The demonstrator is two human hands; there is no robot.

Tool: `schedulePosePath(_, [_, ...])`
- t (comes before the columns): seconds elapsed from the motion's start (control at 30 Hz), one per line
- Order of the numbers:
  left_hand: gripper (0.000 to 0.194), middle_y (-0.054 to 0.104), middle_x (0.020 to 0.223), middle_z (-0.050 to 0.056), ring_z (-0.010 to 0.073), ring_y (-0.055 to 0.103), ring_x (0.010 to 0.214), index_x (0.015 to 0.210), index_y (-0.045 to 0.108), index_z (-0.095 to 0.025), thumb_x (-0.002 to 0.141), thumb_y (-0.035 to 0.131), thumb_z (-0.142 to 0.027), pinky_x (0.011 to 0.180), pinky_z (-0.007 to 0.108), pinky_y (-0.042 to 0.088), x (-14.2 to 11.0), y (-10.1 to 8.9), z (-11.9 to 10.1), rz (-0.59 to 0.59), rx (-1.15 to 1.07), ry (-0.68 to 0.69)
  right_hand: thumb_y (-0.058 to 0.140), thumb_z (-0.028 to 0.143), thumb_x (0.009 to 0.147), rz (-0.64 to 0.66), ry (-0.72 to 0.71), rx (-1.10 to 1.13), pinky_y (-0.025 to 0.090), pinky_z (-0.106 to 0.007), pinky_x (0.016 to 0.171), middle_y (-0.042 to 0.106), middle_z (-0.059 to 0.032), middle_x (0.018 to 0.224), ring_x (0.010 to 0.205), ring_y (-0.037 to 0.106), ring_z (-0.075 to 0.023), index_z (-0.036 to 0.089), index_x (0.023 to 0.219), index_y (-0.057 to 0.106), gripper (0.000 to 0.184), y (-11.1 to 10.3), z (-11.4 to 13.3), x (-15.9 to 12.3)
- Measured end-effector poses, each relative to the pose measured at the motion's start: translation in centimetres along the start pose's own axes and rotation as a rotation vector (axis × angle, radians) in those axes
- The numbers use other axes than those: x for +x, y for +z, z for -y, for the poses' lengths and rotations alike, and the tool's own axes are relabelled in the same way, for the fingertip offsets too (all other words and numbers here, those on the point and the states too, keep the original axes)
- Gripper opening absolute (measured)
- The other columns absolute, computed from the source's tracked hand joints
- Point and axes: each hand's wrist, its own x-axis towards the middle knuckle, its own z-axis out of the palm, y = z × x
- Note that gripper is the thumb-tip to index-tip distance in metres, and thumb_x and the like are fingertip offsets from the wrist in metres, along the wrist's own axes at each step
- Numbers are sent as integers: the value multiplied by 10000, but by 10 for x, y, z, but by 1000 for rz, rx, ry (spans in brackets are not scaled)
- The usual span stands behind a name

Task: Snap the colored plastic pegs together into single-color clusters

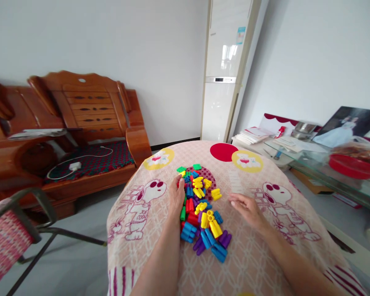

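In the center of the frame, a heap of plastic blocks [216, 229] in yellow, blue, red, purple and green lies on a round counter [246, 267] covered by a pale patterned cloth. The heap runs from just above mid-cloth down toward the lower center, with two green blocks at its far end and blue and purple ones at its near end.

The left hand [176, 195] is at the heap's left edge, its fingers up against the blocks; whether they grip one I cannot tell, as the contact is small and partly hidden. The right hand [246, 209] is to the right of the heap, apart from it, fingers loosely open and holding nothing, pointing toward a yellow block [216, 194] on the heap's right side.

A wooden bench [89, 98] with a dark patterned cushion fills the left of the frame, and a white cable [80, 158] lies on the cushion. At upper center stands a tall white cabinet unit [218, 102]. At the right, a red bowl [354, 166] sits on a glass shelf near a framed photo [345, 125].
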Motion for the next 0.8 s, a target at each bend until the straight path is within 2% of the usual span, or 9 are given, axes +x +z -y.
schedulePosePath(0.2, [425, 649, 1335, 87, 248, 562, 1287, 1241, 653, -195, 946, 457, -431, 1121, 414, 410, 9, 9, -12, 127, -101, 97, 659, 515, 820, -12, 40, 55, 544, -476, 965, 746, -157, 1141, 1086, 698, -319, 158, 1150, 713, 489, 3, -6, -2])
schedulePosePath(0.3, [478, 664, 1299, 117, 253, 621, 1208, 1272, 626, -173, 931, 471, -470, 1056, 418, 473, 25, 8, -20, 154, -218, 142, 656, 496, 817, -21, 46, 50, 548, -472, 952, 754, -150, 1119, 1067, 704, -316, 164, 1115, 727, 452, 3, -7, 0])
schedulePosePath(0.4, [480, 661, 1293, 145, 245, 662, 1138, 1272, 613, -151, 890, 515, -425, 983, 397, 523, 48, 1, -21, 141, -293, 151, 655, 477, 814, -21, 39, 48, 549, -466, 946, 759, -145, 1105, 1052, 709, -309, 166, 1097, 732, 427, 4, -11, 3])
schedulePosePath(0.5, [417, 690, 1235, 144, 238, 679, 1092, 1198, 658, -145, 835, 528, -304, 934, 382, 543, 68, -11, -11, 24, -173, 100, 656, 468, 815, -32, 41, 50, 551, -465, 938, 767, -139, 1078, 1026, 715, -305, 170, 1079, 737, 406, 4, -15, 4])
schedulePosePath(0.6, [364, 733, 1139, 144, 256, 696, 1039, 1103, 710, -140, 787, 544, -209, 905, 390, 543, 78, -19, 2, -62, 95, -6, 653, 470, 828, -39, 46, 52, 557, -459, 927, 767, -135, 1077, 1028, 714, -304, 179, 1073, 740, 390, 5, -18, 4])
schedulePosePath(0.7, [301, 761, 1065, 126, 267, 707, 1004, 1036, 742, -155, 775, 595, -191, 904, 381, 532, 76, -18, 10, 8, 320, -32, 648, 480, 840, -35, 45, 43, 561, -452, 922, 765, -134, 1087, 1033, 713, -303, 185, 1069, 742, 385, 4, -18, 2])
schedulePosePath(0.8, [270, 775, 1028, 96, 251, 716, 966, 1018, 750, -169, 789, 608, -185, 889, 356, 532, 71, -8, 9, 161, 373, 26, 636, 485, 850, -20, 58, 31, 562, -444, 922, 762, -132, 1097, 1043, 711, -300, 186, 1075, 738, 388, 3, -15, 1])
